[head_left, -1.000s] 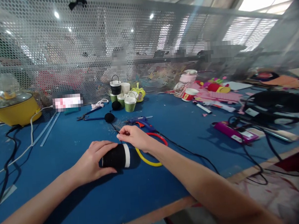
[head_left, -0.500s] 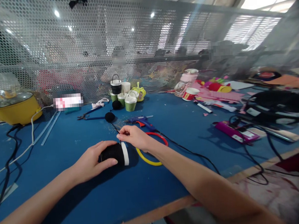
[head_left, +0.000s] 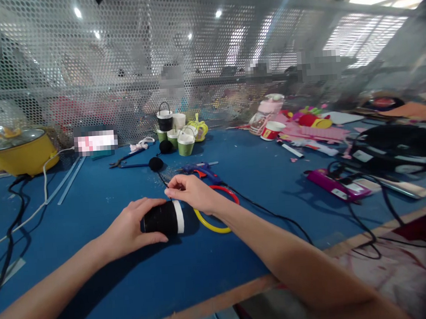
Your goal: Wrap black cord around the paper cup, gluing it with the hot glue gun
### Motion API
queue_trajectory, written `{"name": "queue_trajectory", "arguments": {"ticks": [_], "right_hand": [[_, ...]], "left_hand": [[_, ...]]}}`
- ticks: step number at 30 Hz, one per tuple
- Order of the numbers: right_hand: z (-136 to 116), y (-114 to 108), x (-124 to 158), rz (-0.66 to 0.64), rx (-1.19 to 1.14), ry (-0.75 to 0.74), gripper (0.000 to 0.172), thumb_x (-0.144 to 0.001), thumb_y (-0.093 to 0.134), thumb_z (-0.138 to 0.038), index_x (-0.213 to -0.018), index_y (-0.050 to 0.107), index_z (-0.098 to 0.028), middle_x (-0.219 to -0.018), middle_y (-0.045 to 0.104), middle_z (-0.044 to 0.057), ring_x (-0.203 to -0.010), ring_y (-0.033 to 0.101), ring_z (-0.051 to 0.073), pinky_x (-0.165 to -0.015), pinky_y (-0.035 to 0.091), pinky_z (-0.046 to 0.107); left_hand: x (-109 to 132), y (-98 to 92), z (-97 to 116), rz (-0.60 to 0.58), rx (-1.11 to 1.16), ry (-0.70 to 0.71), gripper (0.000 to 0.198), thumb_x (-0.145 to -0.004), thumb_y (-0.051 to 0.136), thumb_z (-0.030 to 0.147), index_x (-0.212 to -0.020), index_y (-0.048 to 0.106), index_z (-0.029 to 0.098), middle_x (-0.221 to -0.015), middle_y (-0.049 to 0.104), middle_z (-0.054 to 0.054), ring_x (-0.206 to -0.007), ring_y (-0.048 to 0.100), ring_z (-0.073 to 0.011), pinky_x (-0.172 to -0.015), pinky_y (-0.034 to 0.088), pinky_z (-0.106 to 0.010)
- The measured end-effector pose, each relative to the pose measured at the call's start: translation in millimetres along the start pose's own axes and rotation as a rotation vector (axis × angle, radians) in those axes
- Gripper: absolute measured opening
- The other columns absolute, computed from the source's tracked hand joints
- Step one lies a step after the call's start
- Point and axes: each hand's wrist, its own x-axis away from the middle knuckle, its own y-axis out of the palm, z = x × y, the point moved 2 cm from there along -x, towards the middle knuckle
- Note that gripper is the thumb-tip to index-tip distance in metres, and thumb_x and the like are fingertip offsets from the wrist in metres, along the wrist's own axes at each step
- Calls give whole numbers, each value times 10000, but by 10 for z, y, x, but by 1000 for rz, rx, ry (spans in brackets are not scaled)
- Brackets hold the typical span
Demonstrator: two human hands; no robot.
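Blue tbl (head_left: 190,266), perf. metal screen (head_left: 130,54) behind; L hand (head_left: 132,227) snug round blk cup (head_left: 161,219), R hand (head_left: 191,192) w/ pinched yarn (head_left: 162,178)

- By the look of it, a craft workshop: tools and materials lie about a blue worktop (head_left: 240,259) whose near edge is trimmed in wood.
- A blue glue gun (head_left: 207,173) lies near the worktop's middle, its black cord (head_left: 266,206) running toward the near edge; pliers (head_left: 118,162) lie farther left.
- A ball of what looks like black yarn (head_left: 156,164) sits between them, and small green cups (head_left: 186,145) with pale rims cluster by the far edge.
- Pink pieces (head_left: 314,134) and colourful scraps crowd the far right corner.
- Behind the far edge rises a perforated metal screen (head_left: 127,54).
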Motion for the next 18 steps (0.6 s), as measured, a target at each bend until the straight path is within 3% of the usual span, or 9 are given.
{"name": "queue_trajectory", "arguments": {"ticks": [10, 18], "right_hand": [[-48, -19, 6, -9, 15, 96, 148, -694, 595, -277, -652, 526, -153, -596, 474, -40, -560, 402, 87, -566, 316, 246], [-54, -66, 5, 33, -41, 72, 153, -701, 586, -289, -651, 528, -158, -618, 529, -20, -580, 445, 98, -595, 345, 256]], "left_hand": [[26, 20, 8, 90, 41, 134, 517, -743, 612, 382, -1191, 406, 225, -1150, 515, -98, -1045, 510, -230, -870, 429, -363], [23, 16, 14, 124, 47, 129, 511, -751, 609, 366, -1201, 405, 235, -1154, 511, -103, -1067, 497, -250, -893, 419, -406]]}}
